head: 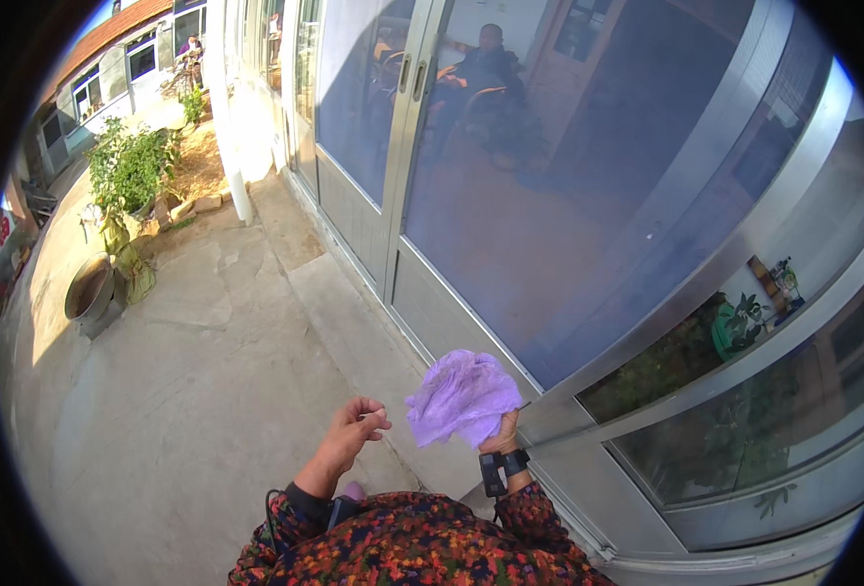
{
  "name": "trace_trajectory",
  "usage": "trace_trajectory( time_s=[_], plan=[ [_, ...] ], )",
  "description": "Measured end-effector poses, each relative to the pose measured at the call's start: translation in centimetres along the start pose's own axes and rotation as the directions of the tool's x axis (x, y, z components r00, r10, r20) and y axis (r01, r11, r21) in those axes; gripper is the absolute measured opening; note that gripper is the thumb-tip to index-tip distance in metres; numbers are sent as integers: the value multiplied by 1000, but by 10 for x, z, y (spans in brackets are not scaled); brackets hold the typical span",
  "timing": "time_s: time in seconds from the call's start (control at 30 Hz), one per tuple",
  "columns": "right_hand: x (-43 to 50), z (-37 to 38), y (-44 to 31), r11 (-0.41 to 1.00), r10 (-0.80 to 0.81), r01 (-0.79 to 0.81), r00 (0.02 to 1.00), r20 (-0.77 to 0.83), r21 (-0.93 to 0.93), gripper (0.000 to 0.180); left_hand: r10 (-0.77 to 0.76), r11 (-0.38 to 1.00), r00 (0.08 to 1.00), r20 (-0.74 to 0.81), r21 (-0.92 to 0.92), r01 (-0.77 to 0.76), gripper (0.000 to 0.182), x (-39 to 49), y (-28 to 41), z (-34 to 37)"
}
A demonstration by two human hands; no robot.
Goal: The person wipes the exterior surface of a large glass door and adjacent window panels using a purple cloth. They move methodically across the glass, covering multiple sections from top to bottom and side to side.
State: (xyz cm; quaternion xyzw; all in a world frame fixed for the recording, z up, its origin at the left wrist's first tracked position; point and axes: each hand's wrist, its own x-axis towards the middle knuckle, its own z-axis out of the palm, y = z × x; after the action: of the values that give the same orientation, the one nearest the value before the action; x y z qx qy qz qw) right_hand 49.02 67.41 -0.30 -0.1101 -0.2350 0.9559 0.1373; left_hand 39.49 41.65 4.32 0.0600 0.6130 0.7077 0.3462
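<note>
My right hand (501, 434) holds a crumpled purple cloth (463, 398), which spreads over the palm and hides most of the fingers. To the left of the cloth, my left hand (359, 431) is raised with its fingers curled and slightly apart; nothing shows in it. A large glass door (534, 220) with a metal frame stands just beyond the cloth and to the right. Two recessed door handles (419, 80) sit side by side near the top. Whether the cloth touches the door frame cannot be told.
A concrete step (351, 315) runs along the door's base. On the left are a metal basin (90, 286), a leafy green plant (130, 165) and a white post (228, 139). Through the glass a seated person (492, 66) shows. Window panes (754, 410) curve away at the right.
</note>
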Motion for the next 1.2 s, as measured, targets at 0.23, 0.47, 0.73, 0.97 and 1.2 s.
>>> trace_trajectory(
  time_s=[0.23,0.47,0.73,0.97,1.2],
  plan=[
    [-54,-7,-116,897,-438,442,889,134,1,79,-12,999,1000,-4,-39,12,15,5,4,-25],
    [-77,-40,-219,522,-839,771,541,-58,-365,63,-82,997,996,-16,-6,82,16,6,-1,-27],
    [-24,38,-334,-182,-964,510,75,254,-841,39,-49,999,999,-8,4,49,16,-9,-1,-19],
    [-19,204,-495,-307,-936,685,-89,342,-660,40,-22,997,996,-90,-74,15,15,-25,-11,-40],
    [-3,218,-531,-755,-638,-14,-218,738,-656,51,-34,993,982,-188,-118,12,19,-46,-19,-54]
  ],
)
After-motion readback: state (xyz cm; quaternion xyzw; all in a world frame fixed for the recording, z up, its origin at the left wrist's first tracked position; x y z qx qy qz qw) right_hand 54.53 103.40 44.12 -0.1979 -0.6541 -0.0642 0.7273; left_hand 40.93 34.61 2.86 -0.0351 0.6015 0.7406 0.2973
